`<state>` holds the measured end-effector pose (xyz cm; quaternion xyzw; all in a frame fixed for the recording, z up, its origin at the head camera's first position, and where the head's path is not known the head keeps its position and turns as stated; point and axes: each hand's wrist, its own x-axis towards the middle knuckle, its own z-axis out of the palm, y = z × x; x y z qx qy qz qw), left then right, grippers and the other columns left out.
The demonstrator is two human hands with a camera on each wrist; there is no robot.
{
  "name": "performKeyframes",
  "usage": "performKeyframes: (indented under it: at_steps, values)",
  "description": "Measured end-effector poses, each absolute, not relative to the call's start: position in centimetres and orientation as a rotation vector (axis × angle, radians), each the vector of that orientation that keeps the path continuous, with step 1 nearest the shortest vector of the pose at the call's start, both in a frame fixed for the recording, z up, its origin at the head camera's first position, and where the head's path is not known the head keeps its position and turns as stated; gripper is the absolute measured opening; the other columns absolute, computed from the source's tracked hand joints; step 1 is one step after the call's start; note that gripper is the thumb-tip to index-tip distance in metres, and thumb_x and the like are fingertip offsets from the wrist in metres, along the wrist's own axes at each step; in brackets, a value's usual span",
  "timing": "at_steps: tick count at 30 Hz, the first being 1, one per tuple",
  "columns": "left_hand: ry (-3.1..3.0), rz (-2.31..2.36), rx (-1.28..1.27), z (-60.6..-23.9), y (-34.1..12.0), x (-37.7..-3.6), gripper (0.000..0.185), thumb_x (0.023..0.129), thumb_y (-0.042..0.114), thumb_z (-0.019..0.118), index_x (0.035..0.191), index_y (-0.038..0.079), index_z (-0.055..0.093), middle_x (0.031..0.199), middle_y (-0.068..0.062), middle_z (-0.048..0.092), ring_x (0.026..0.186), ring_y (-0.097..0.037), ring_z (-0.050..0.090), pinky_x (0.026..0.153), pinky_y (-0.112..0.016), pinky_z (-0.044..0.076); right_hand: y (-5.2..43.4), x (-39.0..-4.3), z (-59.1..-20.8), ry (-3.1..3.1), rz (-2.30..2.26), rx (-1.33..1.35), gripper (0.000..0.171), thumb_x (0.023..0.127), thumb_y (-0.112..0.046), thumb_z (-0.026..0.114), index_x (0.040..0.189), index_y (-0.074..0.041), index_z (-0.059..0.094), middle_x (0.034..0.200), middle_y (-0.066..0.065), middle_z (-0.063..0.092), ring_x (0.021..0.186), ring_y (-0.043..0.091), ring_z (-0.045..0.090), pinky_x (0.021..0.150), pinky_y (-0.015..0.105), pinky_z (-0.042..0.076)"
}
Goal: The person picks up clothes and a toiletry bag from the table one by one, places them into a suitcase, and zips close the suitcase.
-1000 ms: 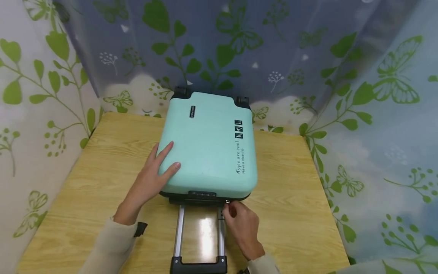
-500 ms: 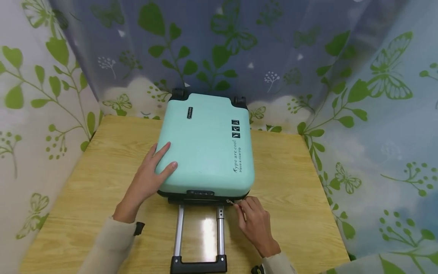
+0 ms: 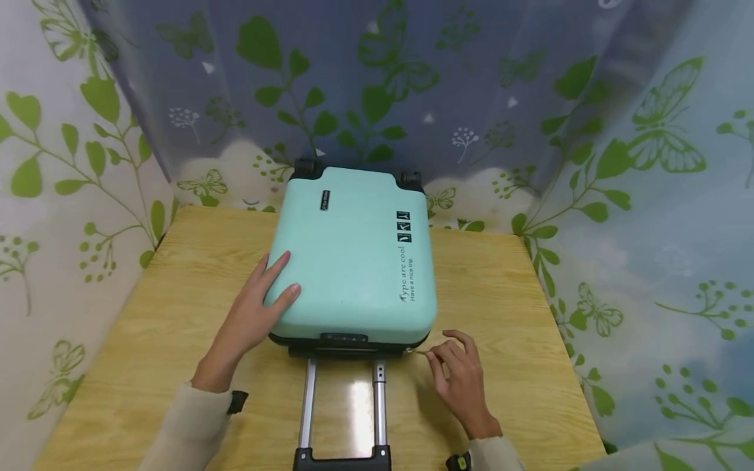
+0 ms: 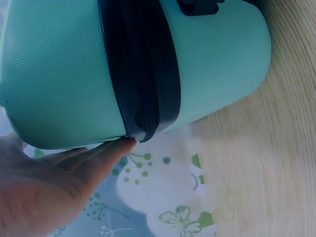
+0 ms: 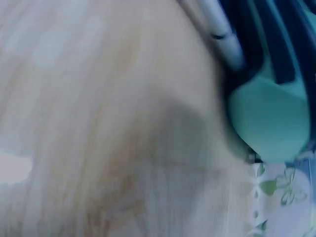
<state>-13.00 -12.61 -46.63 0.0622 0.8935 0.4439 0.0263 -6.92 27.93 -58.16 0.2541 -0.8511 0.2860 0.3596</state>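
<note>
A mint-green hard-shell suitcase (image 3: 353, 255) lies flat on the wooden table, its wheels at the far end. My left hand (image 3: 250, 311) rests on the near left corner, fingers extended along the side and thumb on top. In the left wrist view that hand (image 4: 59, 182) touches the shell beside the black zipper band (image 4: 140, 64). At the near right corner, my right hand (image 3: 459, 379) pinches a zipper pull (image 3: 419, 352) between thumb and finger. The right wrist view is blurred and does not show the hand.
An extended telescopic handle (image 3: 379, 405) reaches from the suitcase towards the person. A combination lock (image 3: 344, 338) sits on the near side. Leaf-patterned curtains (image 3: 377, 78) stand behind and beside the wooden table (image 3: 501, 294).
My right hand has drawn the zipper pull rightward along the near side to the corner. My left hand has stayed on the suitcase. The head view has shifted slightly.
</note>
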Motion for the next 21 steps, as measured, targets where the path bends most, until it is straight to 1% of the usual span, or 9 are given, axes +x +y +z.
performKeyframes:
  at_steps: [3,6,7,9,11,14,17,20,21]
  values:
    - [2.757,1.387,0.209,-46.9,-12.6,-12.9,0.072,0.113,0.053,0.054,0.175,0.033,0.025,0.184,-0.02,0.005,0.166,-0.056,0.011,0.119,-0.086,0.02,29.4,-7.3,-58.5,-2.189,0.837,0.623,0.023,0.109,-0.019,0.068,0.089,-0.01,0.074,0.079,0.003,0.068,0.113,0.042,0.067,0.115,0.034,0.045]
    - [2.754,1.4,0.204,-47.0,-12.6,-12.8,0.071,0.113,0.053,0.054,0.175,0.034,0.025,0.184,-0.02,0.004,0.166,-0.056,0.01,0.119,-0.087,0.019,30.7,-7.9,-58.8,-2.231,0.925,0.571,0.014,0.104,-0.008,0.072,0.09,-0.01,0.073,0.085,0.006,0.073,0.115,0.041,0.065,0.114,0.025,0.041]
    - [2.754,1.402,0.2,-47.0,-12.7,-12.8,0.071,0.113,0.053,0.054,0.175,0.034,0.025,0.184,-0.02,0.004,0.166,-0.056,0.01,0.119,-0.087,0.019,30.9,-8.3,-58.8,-2.251,0.946,0.556,0.012,0.1,-0.004,0.074,0.09,-0.01,0.074,0.088,0.007,0.075,0.116,0.041,0.064,0.113,0.024,0.041]
    - [2.755,1.405,0.199,-47.0,-12.7,-12.7,0.071,0.113,0.053,0.053,0.175,0.034,0.025,0.184,-0.019,0.004,0.166,-0.056,0.01,0.119,-0.087,0.018,31.2,-9.0,-58.7,-2.305,0.967,0.533,0.015,0.096,0.003,0.076,0.093,-0.012,0.074,0.095,0.008,0.077,0.117,0.036,0.065,0.111,0.022,0.043]
    - [2.754,1.406,0.203,-46.9,-12.8,-12.7,0.071,0.113,0.053,0.053,0.175,0.034,0.024,0.184,-0.019,0.003,0.166,-0.056,0.009,0.119,-0.087,0.018,31.2,-9.5,-58.4,-2.358,1.016,0.543,0.018,0.095,0.006,0.076,0.096,-0.012,0.074,0.1,0.01,0.077,0.113,0.03,0.068,0.106,0.022,0.046]
    - [2.758,1.408,0.202,-46.8,-13.0,-12.6,0.071,0.113,0.053,0.052,0.175,0.034,0.024,0.184,-0.019,0.002,0.166,-0.057,0.009,0.118,-0.088,0.017,30.7,-10.0,-57.7,-2.465,1.131,0.584,0.017,0.099,0.002,0.075,0.104,-0.014,0.073,0.104,0.006,0.077,0.103,0.018,0.072,0.097,0.023,0.054]
    - [2.76,1.413,0.2,-46.8,-13.1,-12.5,0.07,0.113,0.053,0.052,0.175,0.035,0.024,0.184,-0.019,0.002,0.165,-0.058,0.009,0.117,-0.089,0.017,30.2,-9.8,-57.1,-2.566,1.268,0.596,0.014,0.103,-0.006,0.076,0.109,-0.018,0.072,0.101,-0.001,0.078,0.094,0.007,0.072,0.089,0.026,0.059]
    - [2.759,1.424,0.206,-47.1,-13.0,-12.7,0.07,0.113,0.053,0.052,0.175,0.036,0.024,0.184,-0.017,0.002,0.166,-0.057,0.009,0.117,-0.089,0.018,30.1,-9.6,-56.7,-2.599,1.346,0.56,0.013,0.103,-0.008,0.076,0.109,-0.02,0.072,0.101,-0.001,0.078,0.095,0.004,0.071,0.088,0.028,0.06]
    - [2.758,1.426,0.208,-47.2,-13.0,-12.7,0.07,0.113,0.053,0.052,0.175,0.037,0.024,0.184,-0.017,0.002,0.166,-0.057,0.01,0.117,-0.089,0.018,30.2,-9.6,-56.8,-2.592,1.384,0.542,0.014,0.103,-0.006,0.074,0.108,-0.019,0.072,0.102,0.0,0.078,0.096,0.003,0.071,0.09,0.027,0.06]
